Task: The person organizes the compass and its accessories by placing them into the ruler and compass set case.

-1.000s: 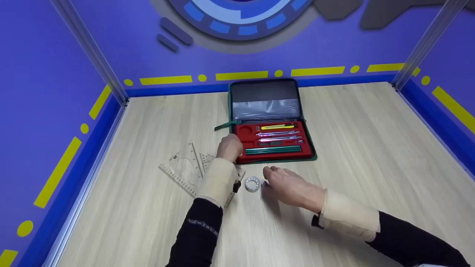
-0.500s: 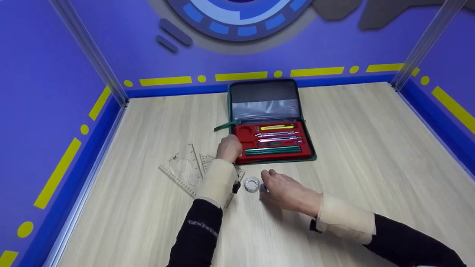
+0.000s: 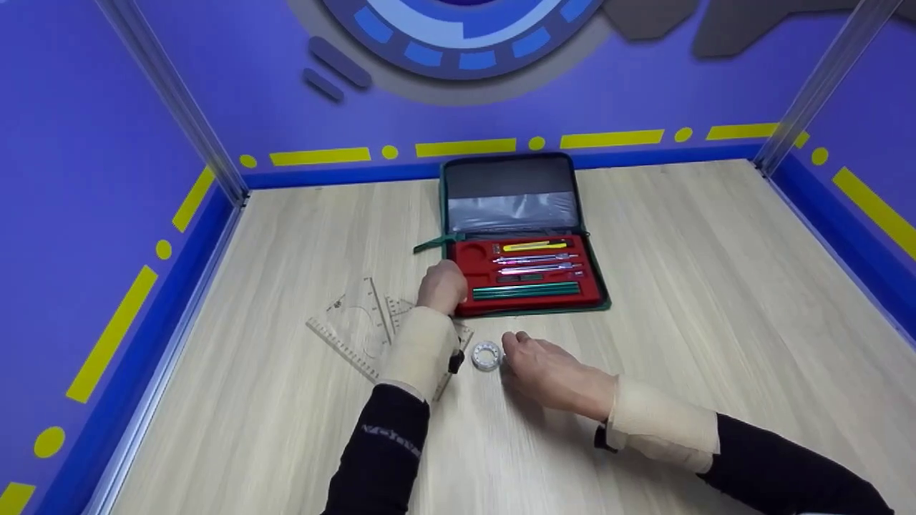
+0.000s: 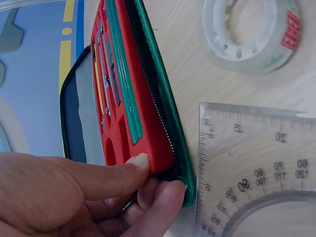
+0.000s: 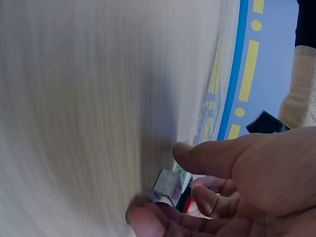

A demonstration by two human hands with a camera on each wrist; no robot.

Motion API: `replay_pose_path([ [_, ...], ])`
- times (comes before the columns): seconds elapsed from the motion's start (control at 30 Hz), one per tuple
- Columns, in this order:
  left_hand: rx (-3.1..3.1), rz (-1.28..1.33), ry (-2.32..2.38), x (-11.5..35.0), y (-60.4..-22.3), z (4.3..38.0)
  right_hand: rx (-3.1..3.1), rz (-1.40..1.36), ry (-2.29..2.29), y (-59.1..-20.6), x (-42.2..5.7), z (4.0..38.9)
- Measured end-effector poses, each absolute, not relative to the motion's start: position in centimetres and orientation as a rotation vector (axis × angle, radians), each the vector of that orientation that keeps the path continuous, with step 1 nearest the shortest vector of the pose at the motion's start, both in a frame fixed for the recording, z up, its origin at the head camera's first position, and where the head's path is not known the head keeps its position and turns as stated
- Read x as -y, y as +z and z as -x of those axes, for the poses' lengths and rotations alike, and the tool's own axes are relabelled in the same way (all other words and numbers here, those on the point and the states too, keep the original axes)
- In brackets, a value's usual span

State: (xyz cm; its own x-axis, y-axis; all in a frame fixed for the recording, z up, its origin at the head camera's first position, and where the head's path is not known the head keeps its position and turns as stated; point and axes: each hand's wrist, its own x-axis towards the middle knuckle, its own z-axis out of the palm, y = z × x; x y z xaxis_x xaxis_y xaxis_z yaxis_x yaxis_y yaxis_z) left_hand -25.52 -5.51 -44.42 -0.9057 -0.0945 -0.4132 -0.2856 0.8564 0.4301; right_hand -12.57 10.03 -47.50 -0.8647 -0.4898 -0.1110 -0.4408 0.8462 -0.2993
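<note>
My left hand (image 3: 441, 286) grips the near left corner of an open green zip case (image 3: 512, 177). In the left wrist view, its thumb presses on the red tray (image 4: 160, 150) and its fingers curl under the green edge. My right hand (image 3: 547, 372) is low over the table, right of a tape roll (image 3: 486, 355). The right wrist view shows a small silvery block (image 5: 168, 185) between its thumb and fingers, the thumb apart from it. This block is hidden by the hand in the head view. Clear set squares (image 3: 351, 325) lie left of the case, partly under the left forearm.
The tray holds a yellow cutter (image 3: 534, 245), two metal compasses (image 3: 537, 270) and green pencils (image 3: 526, 290); its round recess (image 3: 472, 252) is bare. Behind the case rises a blue wall (image 3: 644, 93). The wooden table (image 3: 687, 286) extends to both sides.
My right hand has shifted slightly down and toward the tape roll, covering the small block seen beside its fingers earlier. The left hand stays on the case corner.
</note>
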Motion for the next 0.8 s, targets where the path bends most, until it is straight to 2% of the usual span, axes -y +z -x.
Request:
replay_pose_path([
  [0.8,-2.652,0.258,0.679,5.56,-44.36,25.43,-2.826,0.828,-0.369,-47.52,-10.74,12.55],
])
